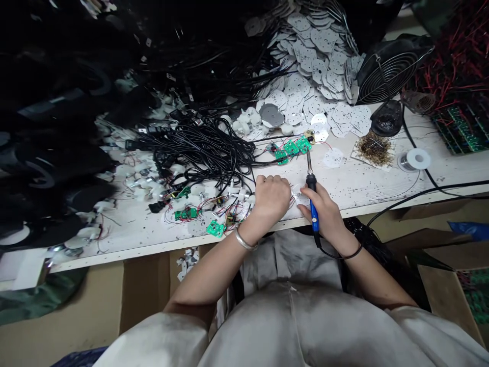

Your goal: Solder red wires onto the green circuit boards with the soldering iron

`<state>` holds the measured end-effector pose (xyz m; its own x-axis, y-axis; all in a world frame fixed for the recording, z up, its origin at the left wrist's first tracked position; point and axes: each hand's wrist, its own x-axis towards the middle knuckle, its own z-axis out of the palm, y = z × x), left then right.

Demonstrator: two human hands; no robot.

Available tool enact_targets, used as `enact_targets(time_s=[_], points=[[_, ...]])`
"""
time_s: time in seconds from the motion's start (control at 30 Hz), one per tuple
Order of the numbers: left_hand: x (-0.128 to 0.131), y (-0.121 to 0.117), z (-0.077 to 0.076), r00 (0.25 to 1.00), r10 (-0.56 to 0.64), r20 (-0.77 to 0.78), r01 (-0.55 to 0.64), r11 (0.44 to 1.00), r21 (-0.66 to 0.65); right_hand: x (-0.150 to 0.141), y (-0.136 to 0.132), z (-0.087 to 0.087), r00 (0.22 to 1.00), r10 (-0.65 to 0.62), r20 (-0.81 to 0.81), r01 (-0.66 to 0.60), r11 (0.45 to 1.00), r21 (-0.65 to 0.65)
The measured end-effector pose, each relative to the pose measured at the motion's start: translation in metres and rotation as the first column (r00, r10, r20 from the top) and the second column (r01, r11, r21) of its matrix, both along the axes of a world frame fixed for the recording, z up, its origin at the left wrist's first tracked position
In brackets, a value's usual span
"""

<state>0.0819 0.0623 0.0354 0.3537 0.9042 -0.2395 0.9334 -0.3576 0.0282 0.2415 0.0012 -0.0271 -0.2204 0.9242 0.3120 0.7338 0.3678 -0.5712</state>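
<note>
My right hand (324, 209) is closed round a blue-handled soldering iron (311, 189), its tip pointing away from me toward a row of small green circuit boards (292, 148). My left hand (270, 196) rests knuckles-up on the white workbench (367, 183), its fingers curled over a small white part (300, 196) with thin red wires that lies between the two hands. A metal bangle circles my left wrist. The iron's black cord runs back past my right wrist.
A tangle of black cables (202, 148) covers the bench's left half, with more green boards (216, 228) and white plastic parts near the front edge. A heap of white discs (317, 66), a black fan (385, 71), a solder spool (416, 159) and brass wool (376, 148) lie behind and right.
</note>
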Motion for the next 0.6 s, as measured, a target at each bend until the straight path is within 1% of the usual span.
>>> enact_targets(time_s=[0.07, 0.13, 0.2, 0.27, 0.37, 0.47, 0.6], points=[[0.0, -0.001, -0.001, 1.0, 0.007, 0.017, -0.008, 0.999, 0.034, -0.001, -0.001, 0.0, 1.0, -0.011, 0.006, 0.011, 1.0, 0.01], [-0.001, 0.002, 0.0, 0.998, 0.04, 0.039, -0.042, 0.997, 0.061, -0.002, -0.001, 0.0, 1.0, -0.019, 0.008, 0.019, 1.0, 0.017], [-0.003, 0.006, 0.002, 0.996, 0.075, 0.059, -0.078, 0.996, 0.052, -0.004, 0.0, 0.001, 1.0, -0.022, 0.003, 0.022, 1.0, 0.013], [-0.005, 0.011, 0.003, 0.992, 0.092, 0.082, -0.093, 0.995, 0.017, -0.005, 0.003, 0.002, 1.0, -0.014, -0.003, 0.014, 1.0, 0.01], [-0.008, 0.014, 0.0, 0.979, 0.109, 0.172, -0.107, 0.994, -0.02, -0.006, 0.009, 0.006, 1.0, 0.026, 0.002, -0.026, 1.0, 0.008], [-0.013, 0.012, -0.001, 0.948, 0.15, 0.281, -0.15, 0.988, -0.024, -0.005, 0.016, 0.01, 0.998, 0.07, 0.009, -0.07, 0.997, 0.014], [-0.019, 0.006, 0.005, 0.929, 0.158, 0.334, -0.168, 0.986, 0.002, -0.001, 0.023, 0.011, 0.991, 0.13, -0.029, -0.13, 0.991, -0.007]])
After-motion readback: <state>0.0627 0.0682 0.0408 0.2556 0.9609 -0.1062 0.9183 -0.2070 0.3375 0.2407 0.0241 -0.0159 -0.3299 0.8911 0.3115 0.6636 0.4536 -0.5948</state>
